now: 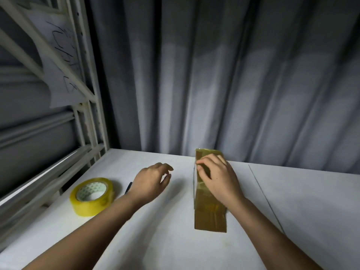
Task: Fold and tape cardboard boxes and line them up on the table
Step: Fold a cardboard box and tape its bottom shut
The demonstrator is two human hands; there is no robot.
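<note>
1. Your right hand [218, 178] lies atop the cardboard box [210, 215], fingers curled, seemingly pressing tape; the box's long axis runs toward the counter's [155, 240] far edge.
2. Your left hand [152, 180] hovers left of it, fingers loosely spread, holding nothing; the tape roll [91, 195] sits nearer that hand.

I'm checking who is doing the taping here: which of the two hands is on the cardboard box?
The right hand: its fingers rest on top of the box, while the left hand hangs free beside the tape roll.

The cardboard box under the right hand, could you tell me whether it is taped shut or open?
Taped shut, as far as shows: glossy tape covers the cardboard box along its top, and the right hand rests on it.
</note>
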